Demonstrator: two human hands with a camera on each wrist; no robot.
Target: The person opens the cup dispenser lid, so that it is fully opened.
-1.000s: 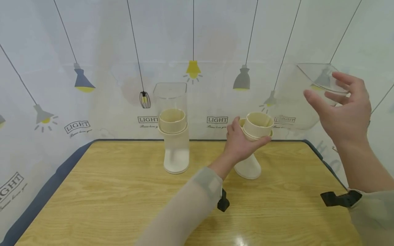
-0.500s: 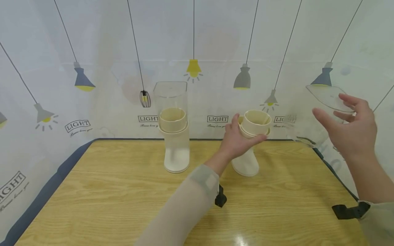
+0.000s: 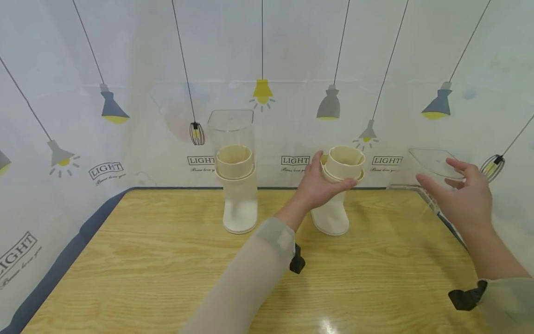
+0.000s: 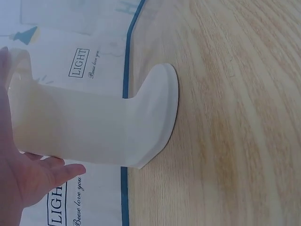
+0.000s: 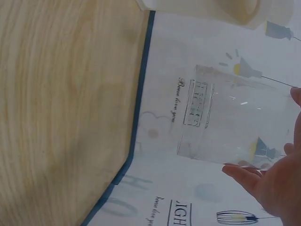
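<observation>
- Though its walls nearly vanish against the printed backdrop (image 3: 146,106), we can trace the clear container (image 5: 235,117) in the right hand (image 3: 467,195), its thumb and fingers spread wide round the upper part, raised off the surface by the far right corner.
- We find its lower end hard to make out in the head view; the right wrist view cuts that hand off.
- We see the left hand (image 3: 319,185) curved broadly round the collar of a cream stand (image 3: 331,218), hiding part of it; the stand is upright near the far edge, right of centre, its top cut off in the left wrist view.
- Left of it, near the same edge, we see a second cream stand (image 3: 240,208) topped by another clear container (image 3: 231,123); exactly how they join we cannot tell.
- Beneath lies a wood-grain table (image 3: 146,260); behind, we see pendant lamps and "LIGHT" lettering on the backdrop.
</observation>
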